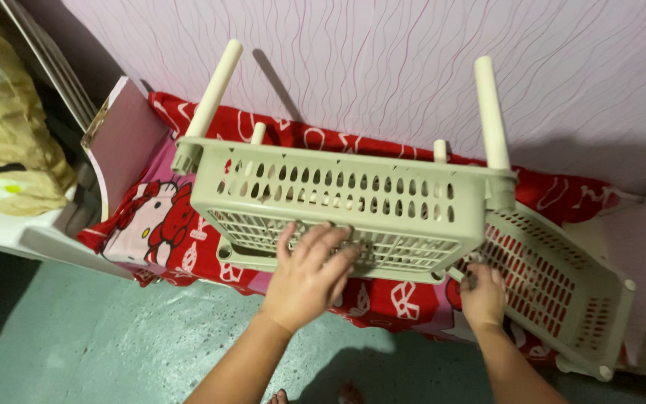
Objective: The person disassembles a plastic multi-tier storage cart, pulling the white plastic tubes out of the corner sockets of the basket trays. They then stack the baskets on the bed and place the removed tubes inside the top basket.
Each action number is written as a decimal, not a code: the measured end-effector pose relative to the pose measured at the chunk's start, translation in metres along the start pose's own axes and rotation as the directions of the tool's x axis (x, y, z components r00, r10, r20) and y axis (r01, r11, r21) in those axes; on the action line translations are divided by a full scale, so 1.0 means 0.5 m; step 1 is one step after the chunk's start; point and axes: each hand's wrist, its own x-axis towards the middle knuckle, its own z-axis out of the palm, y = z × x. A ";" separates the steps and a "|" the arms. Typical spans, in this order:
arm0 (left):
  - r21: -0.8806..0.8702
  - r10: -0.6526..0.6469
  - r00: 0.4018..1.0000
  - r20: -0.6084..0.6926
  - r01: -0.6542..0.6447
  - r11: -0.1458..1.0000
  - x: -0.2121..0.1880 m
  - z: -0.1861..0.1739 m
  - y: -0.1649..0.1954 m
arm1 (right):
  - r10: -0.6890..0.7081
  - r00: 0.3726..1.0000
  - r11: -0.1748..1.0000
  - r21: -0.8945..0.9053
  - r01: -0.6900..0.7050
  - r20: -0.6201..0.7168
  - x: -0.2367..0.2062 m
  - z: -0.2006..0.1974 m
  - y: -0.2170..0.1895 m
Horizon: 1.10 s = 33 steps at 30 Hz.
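A pale green slotted plastic basket (pixel 345 198) lies tipped on its side on a red patterned bedsheet (pixel 188 254), its open floor grid facing the person. Four cream pole legs stick out of its corner sockets toward the pink wavy wall (pixel 383 67): two long ones (pixel 214 86) at the near corners, and two more at the far corners that show only as short stubs (pixel 440 150). So, judging from how things lie, the posts already sit in this basket.

The left hand (pixel 312 273) lies flat against the basket's lower rim, fingers spread over the grid; its grip is wide and pressing rather than closed on anything. The right hand (pixel 482 293) is at the basket's lower right corner, where a second matching basket (pixel 555 288) leans away to the right of the first basket. That hand's fingers curl at the meeting of the two, but the view is too tight to tell whether the grip holds the second basket's edge or only touches it.

The second basket is not yet mounted on the posts; it rests apart at an angle, which seems to be what is left. Below the first basket lies the green floor (pixel 114 344); to its left stands a white shelf (pixel 24 232).
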 end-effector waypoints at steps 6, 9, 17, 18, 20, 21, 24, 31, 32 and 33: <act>-0.058 -0.014 0.997 0.075 0.018 0.998 -0.091 0.062 0.017 | 0.261 0.885 0.950 -0.266 -0.164 0.385 0.015 0.061 0.040; -0.106 -0.004 0.989 0.150 0.020 0.994 -0.120 0.088 0.027 | 0.270 0.855 0.952 -0.256 -0.168 0.444 0.028 0.061 0.059; -0.215 0.101 0.939 0.330 -0.030 0.976 -0.121 0.072 0.089 | 0.289 0.824 0.926 -0.360 -0.112 0.488 0.030 -0.078 0.106; -0.222 0.091 0.939 0.332 -0.015 0.975 -0.112 0.064 0.097 | 0.292 0.805 0.914 -0.397 -0.077 0.516 0.035 -0.106 0.109; -0.237 0.068 0.938 0.340 0.015 0.971 -0.095 0.046 0.117 | 0.322 0.765 0.886 -0.463 -0.036 0.558 0.040 -0.157 0.125; -0.241 0.053 0.928 0.370 0.041 0.970 -0.085 0.039 0.127 | 0.342 0.747 0.875 -0.482 -0.032 0.570 0.041 -0.177 0.136; -0.249 0.015 0.895 0.445 0.108 0.963 -0.058 0.020 0.159 | 0.378 0.683 0.879 -0.473 -0.054 0.625 0.046 -0.232 0.187; -0.153 -0.082 0.816 0.572 0.205 0.967 -0.015 -0.008 0.228 | 0.372 0.656 0.854 -0.519 0.034 0.657 0.007 -0.359 0.214; -0.141 -0.087 0.824 0.560 0.199 0.970 -0.012 -0.012 0.236 | 0.375 0.669 0.851 -0.525 0.026 0.641 -0.002 -0.382 0.202; -0.135 -0.094 0.826 0.556 0.202 0.970 -0.009 -0.017 0.244 | 0.378 0.682 0.847 -0.531 0.018 0.626 -0.010 -0.405 0.189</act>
